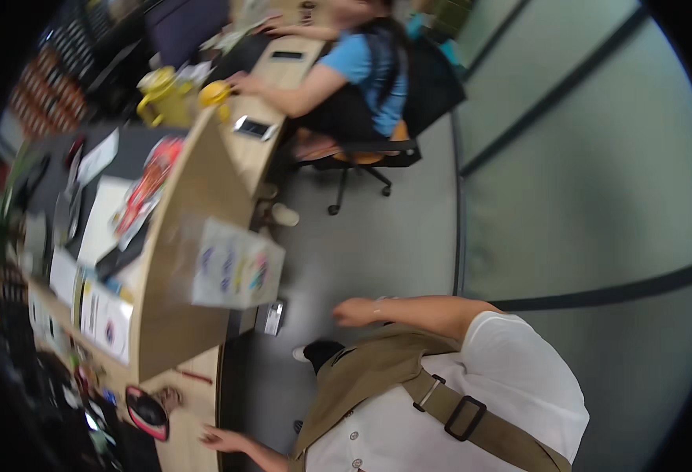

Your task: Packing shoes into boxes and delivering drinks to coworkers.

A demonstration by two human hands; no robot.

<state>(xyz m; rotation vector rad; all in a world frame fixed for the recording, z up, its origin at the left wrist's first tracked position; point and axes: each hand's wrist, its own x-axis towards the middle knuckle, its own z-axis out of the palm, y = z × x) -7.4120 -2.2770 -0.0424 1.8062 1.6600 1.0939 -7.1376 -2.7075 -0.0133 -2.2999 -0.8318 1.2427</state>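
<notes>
My left hand (pixel 224 439) hangs over the edge of a light wooden desk (pixel 192 440), its fingers spread and holding nothing. Closest to it lie a dark mouse-like object with a pink-red rim (pixel 148 413) and a thin red pen-like stick (pixel 194 377). In front of my body, over the floor, my right hand (pixel 354 312) is blurred; its fingers look bent, but their grip is unclear. Beyond it, a white printed box or bag (pixel 239 267) sits against the wooden partition (pixel 177 291).
A co-worker in a blue top (pixel 393 86) sits on a wheeled chair (pixel 354 161) at the far desk. A yellow pitcher (pixel 163 96) and a phone (pixel 254 128) stand there. Frosted glass panels (pixel 582 197) line the right. A small box (pixel 274 318) lies low beside the desk.
</notes>
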